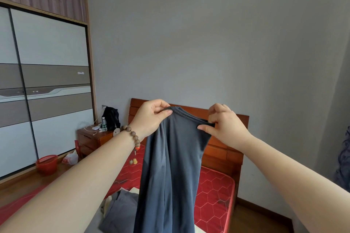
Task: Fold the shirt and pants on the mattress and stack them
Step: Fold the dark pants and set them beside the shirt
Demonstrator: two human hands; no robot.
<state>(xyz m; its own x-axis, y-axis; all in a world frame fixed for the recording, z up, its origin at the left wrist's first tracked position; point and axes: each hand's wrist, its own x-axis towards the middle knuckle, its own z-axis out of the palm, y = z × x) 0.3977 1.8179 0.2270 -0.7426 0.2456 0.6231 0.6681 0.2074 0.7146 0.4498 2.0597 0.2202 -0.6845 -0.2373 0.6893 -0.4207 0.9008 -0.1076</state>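
Note:
A blue-grey shirt point(170, 166) hangs in the air in front of me, above the red mattress point(214, 191). My left hand point(149, 117) pinches its collar edge at the upper left. My right hand point(225, 125) pinches the same edge further right, thumb under the hem. The cloth droops straight down and hides part of the bed. Below it, at the bottom centre, a grey garment point(121, 212) lies crumpled on the mattress with a pale cloth beside it; I cannot tell if it is the pants.
A red wooden headboard point(223, 149) stands behind the shirt. A nightstand point(91, 138) with a bottle and a black bag is at the left, by a tall wardrobe point(47, 81). A red basket point(47, 164) sits on the floor.

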